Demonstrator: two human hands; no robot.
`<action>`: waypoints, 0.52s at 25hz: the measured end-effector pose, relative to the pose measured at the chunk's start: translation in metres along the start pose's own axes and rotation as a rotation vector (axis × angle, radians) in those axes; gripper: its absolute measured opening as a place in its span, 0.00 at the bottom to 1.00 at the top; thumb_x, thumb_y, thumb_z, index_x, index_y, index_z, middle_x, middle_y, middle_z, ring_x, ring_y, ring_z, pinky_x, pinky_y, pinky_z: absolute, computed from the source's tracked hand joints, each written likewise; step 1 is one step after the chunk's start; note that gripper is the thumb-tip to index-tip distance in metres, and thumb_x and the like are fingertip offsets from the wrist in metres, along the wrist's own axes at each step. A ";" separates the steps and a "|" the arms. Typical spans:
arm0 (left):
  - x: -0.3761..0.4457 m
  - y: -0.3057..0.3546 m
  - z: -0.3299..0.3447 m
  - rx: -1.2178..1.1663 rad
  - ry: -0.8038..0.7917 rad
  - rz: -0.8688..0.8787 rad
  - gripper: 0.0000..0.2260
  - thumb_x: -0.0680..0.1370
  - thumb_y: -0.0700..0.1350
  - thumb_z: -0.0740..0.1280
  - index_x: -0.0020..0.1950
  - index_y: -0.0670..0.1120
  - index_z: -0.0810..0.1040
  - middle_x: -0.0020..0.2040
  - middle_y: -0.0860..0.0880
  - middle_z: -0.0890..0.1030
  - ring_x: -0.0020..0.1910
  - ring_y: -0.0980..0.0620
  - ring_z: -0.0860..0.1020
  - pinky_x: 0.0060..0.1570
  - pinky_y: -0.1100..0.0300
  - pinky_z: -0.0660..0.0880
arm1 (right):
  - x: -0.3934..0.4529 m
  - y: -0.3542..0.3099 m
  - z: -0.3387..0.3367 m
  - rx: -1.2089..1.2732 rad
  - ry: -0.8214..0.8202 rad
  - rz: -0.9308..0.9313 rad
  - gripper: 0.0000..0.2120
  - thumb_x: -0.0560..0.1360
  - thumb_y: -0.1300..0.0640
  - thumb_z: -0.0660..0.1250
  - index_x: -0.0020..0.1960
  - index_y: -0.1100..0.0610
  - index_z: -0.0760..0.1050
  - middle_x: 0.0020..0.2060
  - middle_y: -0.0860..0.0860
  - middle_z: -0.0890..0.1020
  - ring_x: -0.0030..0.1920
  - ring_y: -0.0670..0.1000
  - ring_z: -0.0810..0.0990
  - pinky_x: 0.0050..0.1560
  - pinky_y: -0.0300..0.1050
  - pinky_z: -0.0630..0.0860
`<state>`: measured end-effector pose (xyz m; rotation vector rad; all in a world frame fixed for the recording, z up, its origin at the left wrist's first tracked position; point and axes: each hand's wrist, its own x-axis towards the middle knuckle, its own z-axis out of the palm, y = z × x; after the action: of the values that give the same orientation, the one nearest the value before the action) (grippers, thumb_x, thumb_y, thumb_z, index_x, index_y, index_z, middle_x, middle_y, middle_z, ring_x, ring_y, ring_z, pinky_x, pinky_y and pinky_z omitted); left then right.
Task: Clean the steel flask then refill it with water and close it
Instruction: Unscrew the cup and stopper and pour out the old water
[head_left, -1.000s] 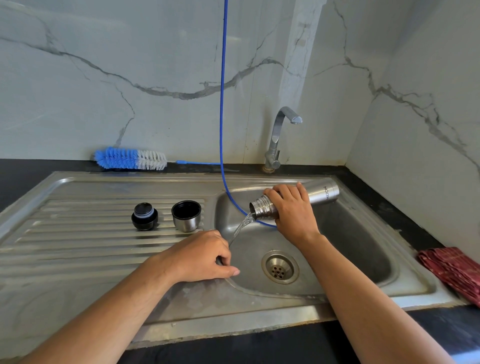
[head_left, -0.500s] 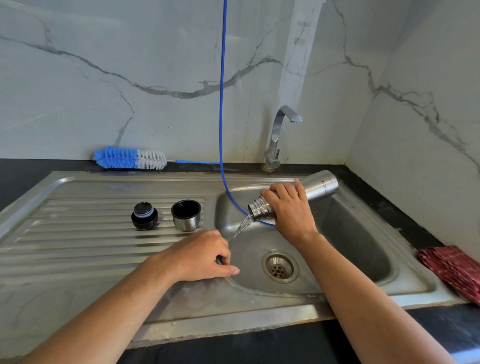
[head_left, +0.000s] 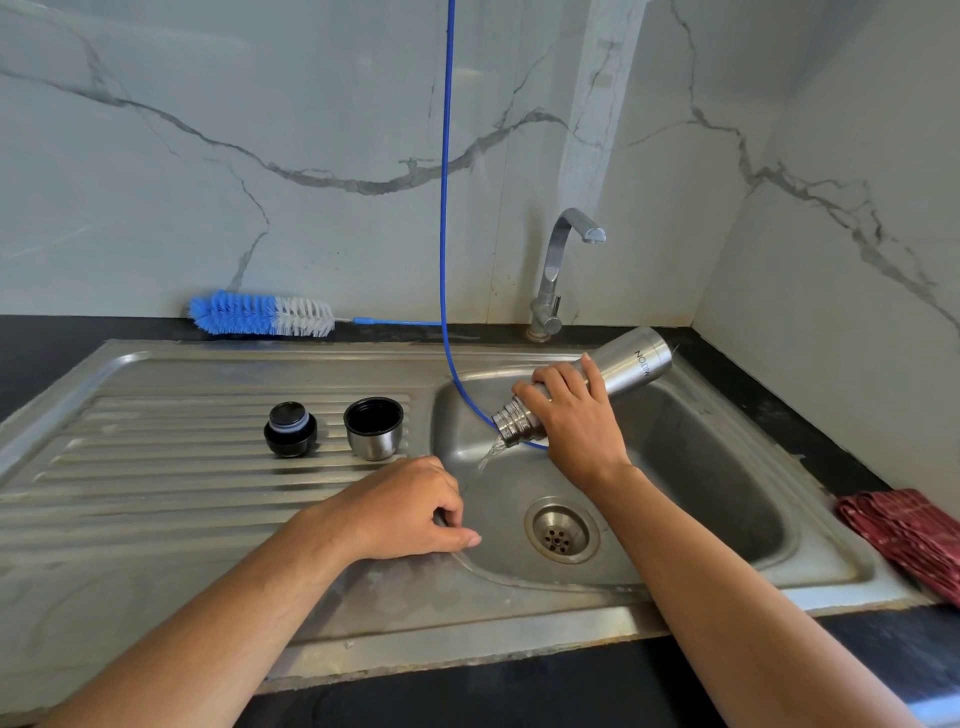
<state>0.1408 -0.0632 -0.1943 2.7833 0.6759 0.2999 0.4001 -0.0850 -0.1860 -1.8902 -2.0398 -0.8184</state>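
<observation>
The left hand (head_left: 400, 509) rests on the sink (head_left: 156, 499) rim, fingers loosely curled and holding nothing. Beyond it, over the basin, the right hand (head_left: 574, 423) grips the steel flask (head_left: 623, 366), tipped mouth-down with water (head_left: 488, 457) running out (its neck partly hidden by the fingers). On the drainboard stand the black stopper (head_left: 291, 430) and steel cap (head_left: 373, 427), just apart. A red cloth (head_left: 906, 538) is cut off at right. Farther back lie the bottle brush (head_left: 262, 314), blue hose (head_left: 445, 208) and tap (head_left: 558, 270).

Both forearms are bare to the frame's edge, with no sleeves, rings or watch.
</observation>
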 end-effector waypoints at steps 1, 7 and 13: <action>0.000 0.000 0.000 0.000 -0.003 -0.003 0.18 0.76 0.64 0.68 0.37 0.52 0.83 0.35 0.57 0.79 0.43 0.59 0.75 0.47 0.60 0.74 | 0.000 -0.001 0.001 -0.015 -0.013 -0.007 0.30 0.66 0.60 0.80 0.67 0.51 0.76 0.61 0.56 0.79 0.65 0.61 0.76 0.78 0.66 0.58; 0.000 0.000 -0.001 0.001 -0.014 -0.009 0.18 0.76 0.65 0.67 0.38 0.52 0.84 0.35 0.57 0.79 0.44 0.59 0.75 0.47 0.59 0.74 | 0.001 -0.005 0.000 -0.082 0.042 -0.016 0.32 0.65 0.59 0.82 0.67 0.49 0.77 0.62 0.57 0.79 0.67 0.61 0.74 0.79 0.66 0.52; -0.001 0.000 -0.001 -0.021 -0.021 -0.013 0.18 0.75 0.65 0.67 0.37 0.53 0.83 0.34 0.58 0.79 0.44 0.60 0.75 0.47 0.59 0.75 | -0.001 -0.013 0.002 -0.087 0.025 -0.082 0.31 0.66 0.60 0.80 0.67 0.48 0.77 0.64 0.56 0.78 0.70 0.61 0.73 0.79 0.67 0.50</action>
<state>0.1397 -0.0632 -0.1935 2.7575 0.6821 0.2728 0.3875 -0.0852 -0.1911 -1.8420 -2.1110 -0.9609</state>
